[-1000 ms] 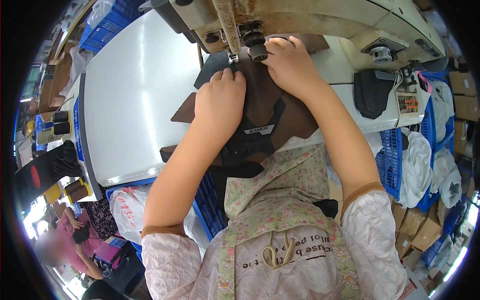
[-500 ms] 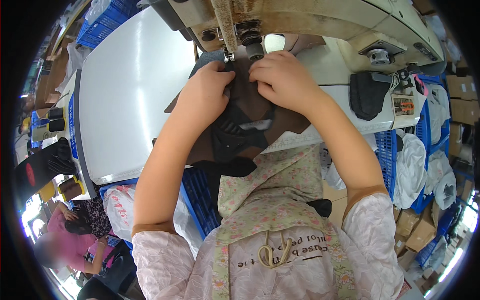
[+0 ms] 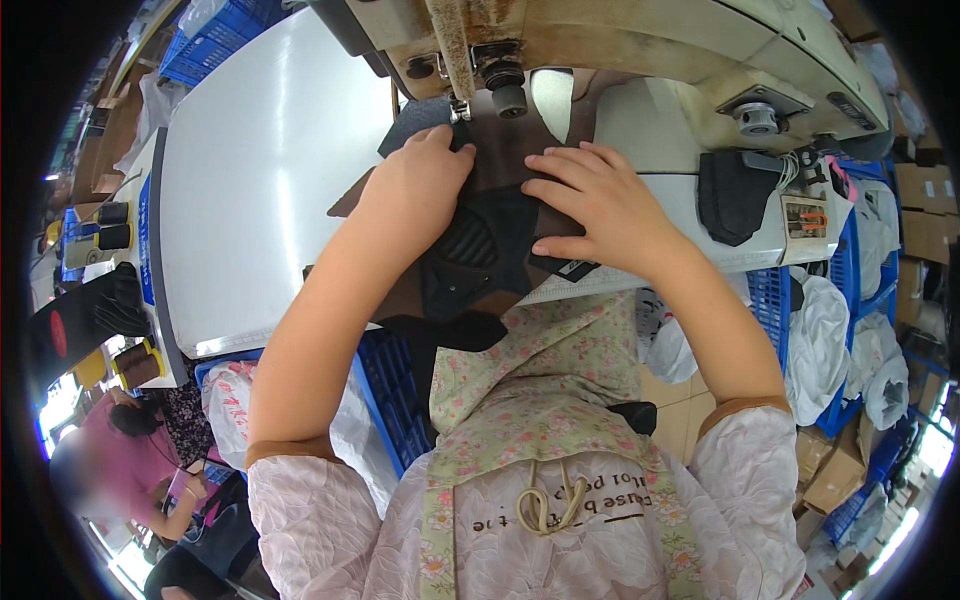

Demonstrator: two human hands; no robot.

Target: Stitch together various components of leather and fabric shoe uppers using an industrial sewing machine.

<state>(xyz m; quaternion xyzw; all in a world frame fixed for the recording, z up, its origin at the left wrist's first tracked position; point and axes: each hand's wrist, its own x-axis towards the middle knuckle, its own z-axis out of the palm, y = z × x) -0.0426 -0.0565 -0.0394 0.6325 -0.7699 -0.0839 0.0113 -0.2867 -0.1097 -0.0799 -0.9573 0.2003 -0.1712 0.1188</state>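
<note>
A dark brown sheet piece with black ribbed and patched parts (image 3: pixel 470 238) lies across the sewing machine bed and hangs over the table's front edge. Its far end runs under the machine head (image 3: pixel 620 50), beside the presser foot (image 3: pixel 459 112). My left hand (image 3: pixel 425 185) is closed on the piece's left side, fingers bent, just short of the presser foot. A grey-blue patch (image 3: pixel 415 122) shows beyond those fingers. My right hand (image 3: pixel 600 205) rests with fingers spread over the piece's right side. A small black tab (image 3: pixel 565 268) lies below its thumb.
A black fabric pouch (image 3: pixel 735 195) lies on the table at right, near a small tray (image 3: pixel 805 218) of orange-handled tools. Thread spools (image 3: pixel 138 365) stand at left. Blue crates (image 3: pixel 395 400) with white bags flank me. Another person (image 3: pixel 130 460) sits at lower left.
My right hand has drawn back to the right and its fingers have spread from a pinch. The piece's right part has shifted, baring more white bed. My left hand stays near the presser foot.
</note>
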